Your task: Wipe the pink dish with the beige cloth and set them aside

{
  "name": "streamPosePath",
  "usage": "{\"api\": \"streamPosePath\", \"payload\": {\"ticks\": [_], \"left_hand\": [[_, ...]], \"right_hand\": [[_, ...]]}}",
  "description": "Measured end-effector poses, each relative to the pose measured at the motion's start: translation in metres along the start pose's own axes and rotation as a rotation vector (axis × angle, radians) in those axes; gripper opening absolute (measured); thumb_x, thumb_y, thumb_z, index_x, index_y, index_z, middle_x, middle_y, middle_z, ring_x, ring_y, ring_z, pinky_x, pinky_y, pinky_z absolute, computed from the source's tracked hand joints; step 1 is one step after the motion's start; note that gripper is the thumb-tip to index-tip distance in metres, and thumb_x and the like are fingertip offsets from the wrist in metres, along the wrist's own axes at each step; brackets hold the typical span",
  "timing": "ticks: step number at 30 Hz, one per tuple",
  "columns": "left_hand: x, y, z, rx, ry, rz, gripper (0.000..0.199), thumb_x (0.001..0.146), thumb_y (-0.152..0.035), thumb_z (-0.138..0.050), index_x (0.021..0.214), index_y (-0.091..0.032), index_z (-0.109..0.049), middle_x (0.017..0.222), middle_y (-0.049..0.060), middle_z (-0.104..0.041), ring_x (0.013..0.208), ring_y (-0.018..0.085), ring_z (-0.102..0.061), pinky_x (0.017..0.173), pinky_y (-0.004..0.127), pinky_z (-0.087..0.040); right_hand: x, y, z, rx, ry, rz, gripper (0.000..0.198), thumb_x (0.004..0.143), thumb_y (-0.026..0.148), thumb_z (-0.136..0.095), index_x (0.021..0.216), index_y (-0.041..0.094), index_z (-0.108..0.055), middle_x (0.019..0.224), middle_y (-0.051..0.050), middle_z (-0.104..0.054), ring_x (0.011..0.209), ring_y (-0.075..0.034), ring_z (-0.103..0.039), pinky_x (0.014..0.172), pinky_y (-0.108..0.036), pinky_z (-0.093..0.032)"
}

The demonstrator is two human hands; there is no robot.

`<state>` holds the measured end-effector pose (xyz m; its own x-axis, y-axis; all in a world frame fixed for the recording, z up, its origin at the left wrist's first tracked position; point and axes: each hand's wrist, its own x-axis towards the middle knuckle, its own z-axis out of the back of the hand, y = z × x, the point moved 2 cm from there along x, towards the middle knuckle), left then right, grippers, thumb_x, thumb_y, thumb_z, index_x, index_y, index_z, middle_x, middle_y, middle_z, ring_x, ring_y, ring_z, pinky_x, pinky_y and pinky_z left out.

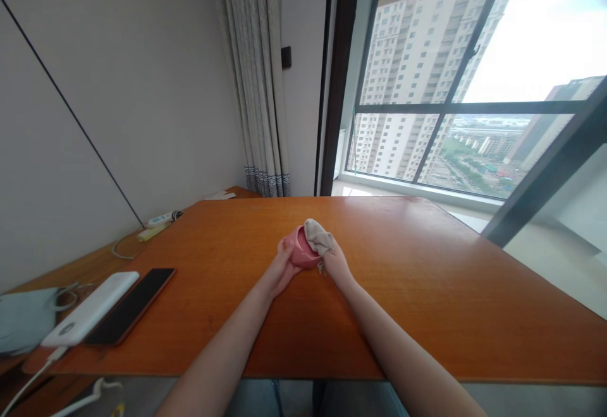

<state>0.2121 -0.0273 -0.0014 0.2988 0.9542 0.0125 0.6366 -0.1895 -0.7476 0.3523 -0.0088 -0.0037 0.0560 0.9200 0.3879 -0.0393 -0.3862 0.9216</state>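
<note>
A small pink bowl (300, 256) is held just above the wooden table (408, 278), tipped so that its hollow inside shows. My left hand (283, 268) grips its left side, thumb at the rim and fingers underneath. In my right hand (337, 261) is a light grey cloth (318, 236), bunched over the bowl's right rim and partly inside it. A loose end of the cloth seems to hang below the right fingers. The right fingertips are mostly hidden behind the cloth and the bowl.
On the left lie a black phone (133, 306), a white power bank (92, 308) with a cable plugged in, and a pale blue pouch (26, 319). A power strip (160, 219) sits by the wall. A curtain (260, 88) and a window (441, 107) are beyond the table.
</note>
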Motion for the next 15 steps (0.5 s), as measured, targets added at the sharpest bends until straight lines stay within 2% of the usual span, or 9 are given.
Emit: {"api": "streamPosePath", "payload": {"ticks": [3,5,8,13,15], "left_hand": [[-0.003,-0.005,-0.002,0.044,0.113,0.155,0.048,0.083,-0.051,-0.051,0.122,-0.021,-0.049,0.129,0.013,-0.053,0.114,0.025,-0.054,0.092,0.039,-0.047],[-0.002,-0.007,0.004,0.104,0.13,0.255,0.054,0.083,-0.057,-0.046,0.121,-0.02,-0.051,0.122,0.014,-0.058,0.11,0.025,-0.057,0.086,0.037,-0.049],[-0.001,-0.007,0.019,0.199,0.102,0.344,0.054,0.081,-0.057,-0.05,0.121,-0.022,-0.052,0.115,0.013,-0.063,0.099,0.025,-0.063,0.076,0.035,-0.052],[-0.002,-0.001,0.027,0.277,0.151,0.342,0.046,0.077,-0.04,-0.064,0.119,-0.023,-0.052,0.115,0.012,-0.061,0.087,0.021,-0.065,0.067,0.03,-0.054],[-0.002,0.0,0.025,0.278,0.139,0.311,0.045,0.076,-0.036,-0.066,0.118,-0.024,-0.053,0.116,0.011,-0.06,0.085,0.019,-0.064,0.065,0.029,-0.054]], "right_hand": [[0.007,0.007,0.014,-0.007,0.053,-0.053,0.026,0.067,0.02,-0.053,0.087,0.021,-0.069,0.099,-0.003,-0.069,0.099,-0.026,-0.059,0.092,-0.042,-0.044],[0.009,0.01,0.02,-0.035,0.15,-0.077,0.03,0.064,0.017,-0.053,0.089,0.021,-0.069,0.098,-0.002,-0.07,0.097,-0.025,-0.06,0.091,-0.04,-0.045],[0.006,0.015,0.021,-0.067,0.321,-0.057,0.036,0.066,0.016,-0.052,0.097,0.023,-0.069,0.103,-0.001,-0.069,0.1,-0.023,-0.061,0.094,-0.039,-0.044],[0.0,0.025,0.013,-0.061,0.469,-0.001,0.033,0.071,0.018,-0.049,0.097,0.022,-0.07,0.101,-0.001,-0.07,0.096,-0.023,-0.062,0.09,-0.038,-0.046],[0.001,0.028,0.011,-0.074,0.42,0.011,0.029,0.07,0.019,-0.051,0.09,0.021,-0.071,0.096,-0.002,-0.071,0.092,-0.023,-0.063,0.087,-0.037,-0.047]]}}
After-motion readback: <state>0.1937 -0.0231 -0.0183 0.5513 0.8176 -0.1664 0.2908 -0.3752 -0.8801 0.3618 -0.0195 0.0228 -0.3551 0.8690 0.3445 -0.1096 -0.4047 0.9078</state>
